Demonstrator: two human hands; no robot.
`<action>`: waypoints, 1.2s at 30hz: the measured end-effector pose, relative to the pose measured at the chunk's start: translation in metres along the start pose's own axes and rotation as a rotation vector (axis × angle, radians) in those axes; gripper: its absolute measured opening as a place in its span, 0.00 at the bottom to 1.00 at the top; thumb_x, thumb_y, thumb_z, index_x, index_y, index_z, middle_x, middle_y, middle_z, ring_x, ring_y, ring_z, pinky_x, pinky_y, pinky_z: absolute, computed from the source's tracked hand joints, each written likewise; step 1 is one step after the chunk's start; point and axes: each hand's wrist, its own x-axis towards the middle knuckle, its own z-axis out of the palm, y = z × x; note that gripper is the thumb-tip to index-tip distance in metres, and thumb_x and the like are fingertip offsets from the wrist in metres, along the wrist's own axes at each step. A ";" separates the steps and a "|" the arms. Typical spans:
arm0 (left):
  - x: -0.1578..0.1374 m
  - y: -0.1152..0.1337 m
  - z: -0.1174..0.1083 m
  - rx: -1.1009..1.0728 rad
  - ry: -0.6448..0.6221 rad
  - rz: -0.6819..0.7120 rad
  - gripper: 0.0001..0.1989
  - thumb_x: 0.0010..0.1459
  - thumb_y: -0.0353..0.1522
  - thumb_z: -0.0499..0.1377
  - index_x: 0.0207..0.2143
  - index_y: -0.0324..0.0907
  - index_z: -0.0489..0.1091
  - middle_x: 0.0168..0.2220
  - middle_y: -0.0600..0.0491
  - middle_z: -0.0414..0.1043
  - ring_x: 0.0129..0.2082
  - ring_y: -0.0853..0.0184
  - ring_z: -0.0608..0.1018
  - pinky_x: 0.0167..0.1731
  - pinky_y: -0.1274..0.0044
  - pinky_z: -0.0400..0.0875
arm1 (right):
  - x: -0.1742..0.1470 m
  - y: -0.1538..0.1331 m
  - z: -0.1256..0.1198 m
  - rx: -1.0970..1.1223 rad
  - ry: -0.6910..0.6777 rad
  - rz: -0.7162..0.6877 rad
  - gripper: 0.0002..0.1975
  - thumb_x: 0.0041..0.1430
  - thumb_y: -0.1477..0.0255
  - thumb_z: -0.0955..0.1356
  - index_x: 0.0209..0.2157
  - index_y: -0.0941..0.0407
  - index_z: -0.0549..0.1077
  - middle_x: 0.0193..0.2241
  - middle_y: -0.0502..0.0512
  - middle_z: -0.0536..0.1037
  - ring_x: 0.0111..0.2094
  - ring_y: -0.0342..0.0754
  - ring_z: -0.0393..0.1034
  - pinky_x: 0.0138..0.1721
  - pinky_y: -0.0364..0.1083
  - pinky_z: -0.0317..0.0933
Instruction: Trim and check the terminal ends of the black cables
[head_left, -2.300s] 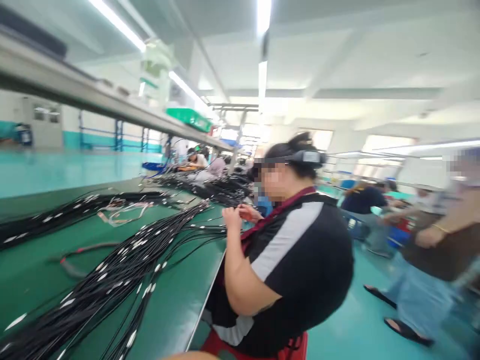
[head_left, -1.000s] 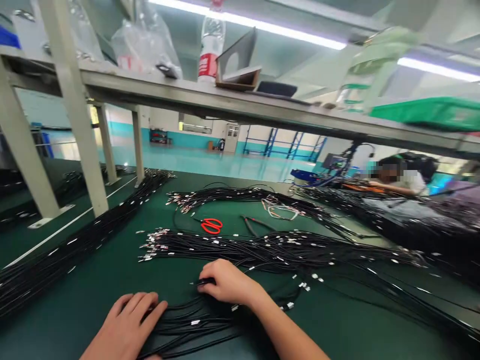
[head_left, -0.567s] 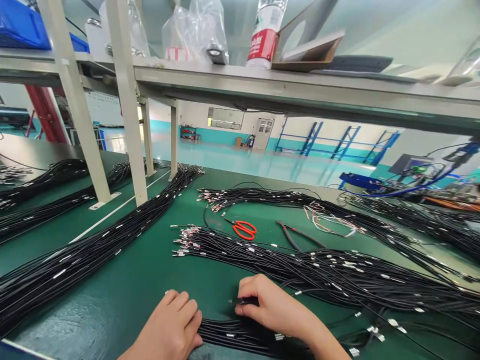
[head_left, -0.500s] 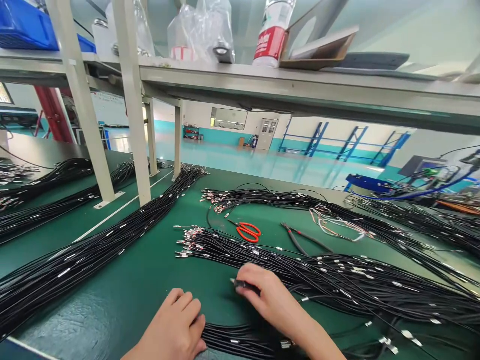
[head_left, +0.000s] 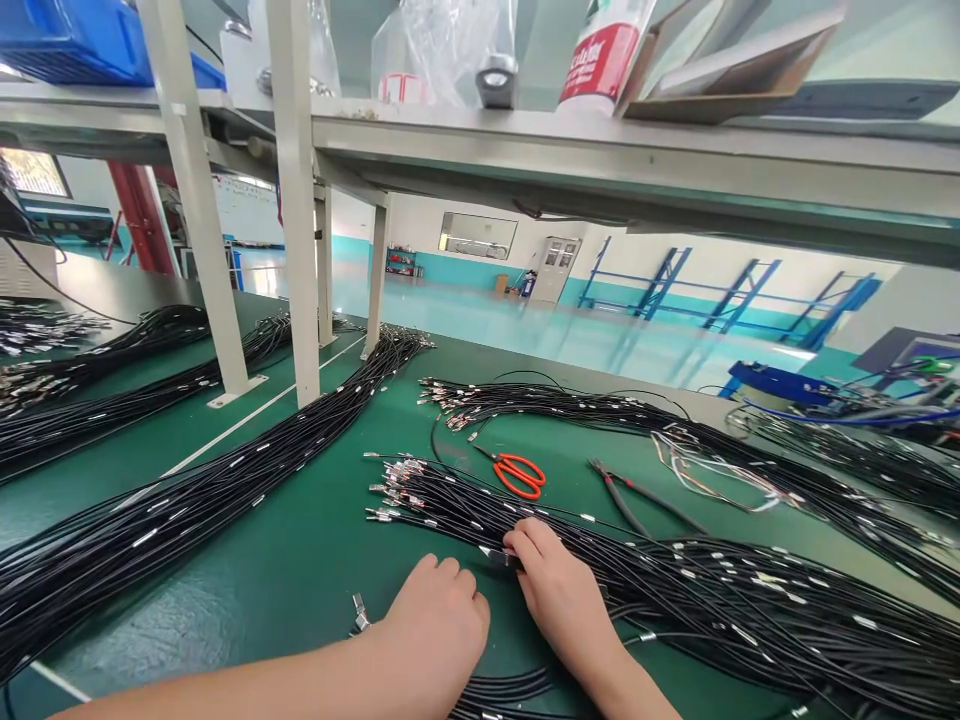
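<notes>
Turquoise flooring (head_left: 450,320) spreads out beyond the bench, with blue racks (head_left: 664,285) along the far wall and a metal shelf (head_left: 600,150) crossing above the green bench top (head_left: 292,560). From where I sit, I see the left hand (head_left: 435,630) low over the bench, fingers curled and nearly closed. The loose cables (head_left: 514,688) emerge from beneath it on the right, and metal terminals (head_left: 360,612) stick out on its other side; what lies inside the curl I cannot tell. The right hand (head_left: 555,585) has its fingers pinched around a slim dark tool (head_left: 499,556), pale pointed tip toward the left. It sits over the near edge of the larger bundle (head_left: 697,585); I cannot tell whether it touches.

I judge the tool light and rigid, best held well back from that tip, which looks sharp. The cables should be light singly, springy and smooth-jacketed, apt to slide over each other. I would take several together by the jackets, just behind the terminals, since the metal ends look easy to bend or snag. Red-handled snips (head_left: 519,475) and dark-handled pliers (head_left: 637,500) lie beyond the larger bundle.
</notes>
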 end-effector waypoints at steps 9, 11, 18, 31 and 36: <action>0.024 -0.007 -0.012 -1.841 0.103 -0.868 0.02 0.44 0.24 0.60 0.21 0.34 0.70 0.18 0.52 0.67 0.17 0.74 0.67 0.20 0.81 0.59 | 0.000 -0.001 0.001 0.044 0.031 0.128 0.11 0.48 0.83 0.56 0.29 0.54 0.62 0.28 0.52 0.68 0.30 0.45 0.66 0.22 0.39 0.60; 0.030 -0.008 -0.012 -1.878 0.246 -0.955 0.03 0.49 0.25 0.58 0.23 0.34 0.68 0.20 0.52 0.68 0.18 0.75 0.69 0.22 0.82 0.62 | 0.000 0.000 0.000 0.075 0.069 0.146 0.10 0.51 0.82 0.56 0.30 0.55 0.63 0.29 0.53 0.69 0.31 0.45 0.66 0.24 0.40 0.61; 0.043 -0.010 -0.008 -1.975 0.520 -1.104 0.08 0.54 0.30 0.56 0.24 0.34 0.65 0.23 0.48 0.69 0.21 0.72 0.74 0.27 0.80 0.69 | -0.001 0.001 -0.002 0.162 0.178 0.195 0.09 0.54 0.79 0.56 0.31 0.55 0.64 0.30 0.53 0.71 0.33 0.45 0.68 0.29 0.40 0.63; 0.043 -0.016 0.001 -1.894 0.702 -0.715 0.13 0.51 0.38 0.59 0.33 0.37 0.65 0.28 0.47 0.72 0.30 0.65 0.77 0.33 0.75 0.70 | -0.004 0.001 -0.005 0.220 0.248 0.245 0.08 0.56 0.78 0.57 0.33 0.55 0.64 0.32 0.54 0.71 0.34 0.45 0.68 0.33 0.42 0.63; 0.044 -0.024 0.001 -1.830 0.691 -0.579 0.14 0.49 0.39 0.60 0.35 0.38 0.67 0.27 0.52 0.72 0.27 0.69 0.76 0.28 0.80 0.67 | -0.004 -0.001 -0.004 0.166 0.187 0.194 0.10 0.57 0.76 0.56 0.36 0.54 0.66 0.32 0.54 0.71 0.33 0.44 0.68 0.28 0.40 0.62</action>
